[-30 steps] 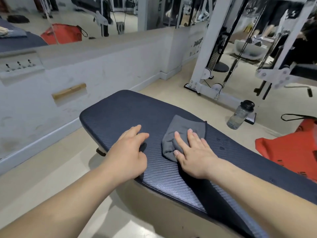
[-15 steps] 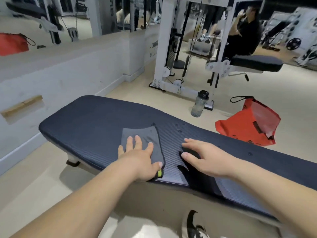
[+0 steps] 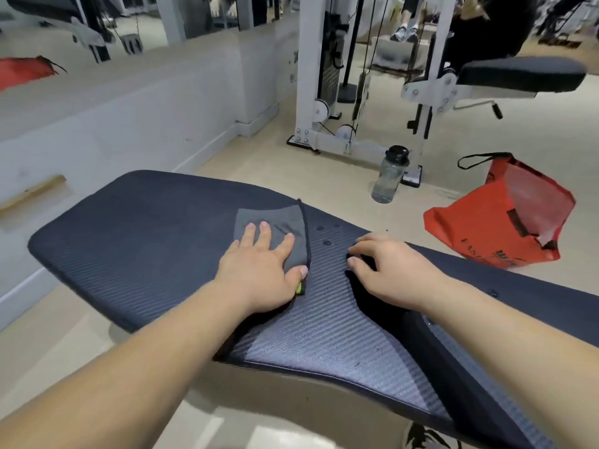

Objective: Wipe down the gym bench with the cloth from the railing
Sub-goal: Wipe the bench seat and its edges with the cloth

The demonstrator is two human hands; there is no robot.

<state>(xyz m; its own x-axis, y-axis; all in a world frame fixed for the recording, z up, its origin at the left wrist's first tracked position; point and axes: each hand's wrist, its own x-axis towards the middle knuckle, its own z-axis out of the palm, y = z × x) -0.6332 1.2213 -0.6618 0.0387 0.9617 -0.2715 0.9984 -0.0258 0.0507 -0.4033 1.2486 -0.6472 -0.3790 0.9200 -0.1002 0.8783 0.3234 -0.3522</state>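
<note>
A dark navy padded gym bench (image 3: 139, 228) with a ribbed surface stretches across the view from left to right. A grey cloth (image 3: 278, 222) lies flat on its middle. My left hand (image 3: 259, 270) presses on the cloth with straight, spread fingers, covering its near part. My right hand (image 3: 389, 270) rests on the bare bench pad just right of the cloth, fingers bent with the tips touching the pad, holding nothing.
A clear water bottle (image 3: 389, 175) with a black cap stands on the floor beyond the bench. A red bag (image 3: 499, 218) lies to its right. A white cable machine (image 3: 311, 69) and another padded seat (image 3: 522, 74) stand behind. A low white wall (image 3: 129, 124) runs along the left.
One second ago my right hand pressed the cloth; my left hand has taken it over and slid it a little farther along the bench. My right hand now rests on the bare pad.
</note>
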